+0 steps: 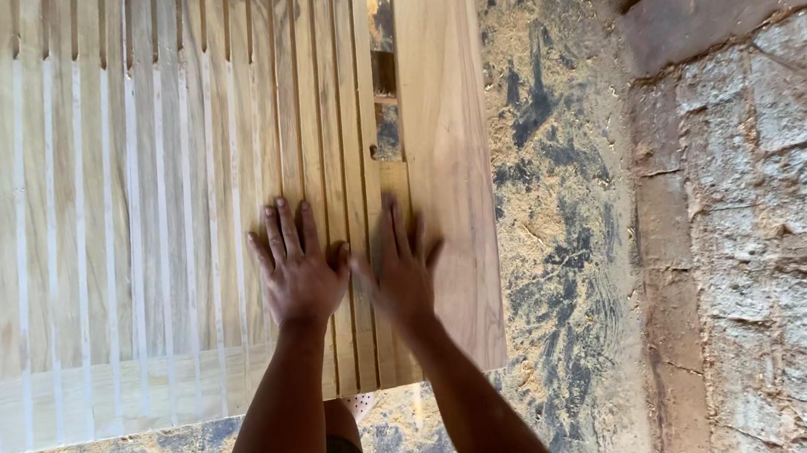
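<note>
- I see a pale wooden slatted panel (171, 201) lying flat, filling the left and centre of my view; its long slats run away from me, with thin gaps between them.
- My left hand (296, 273) lies palm down on the slats near the panel's near edge, fingers spread wide, holding nothing.
- My right hand (400, 272) lies just beside it, also flat and open on the slats (slightly blurred), thumbs nearly meeting.
- A broad plain plank (446, 152) forms the panel's right side, just beside my right hand.
- Above that hand one gap (385, 69) between slat and plank is wider, showing the ground beneath.
- Sawdust-strewn floor (560, 190) surrounds the panel to the right and near me.
- A rough stone wall (782, 217) stands at far right, well apart from both hands.
</note>
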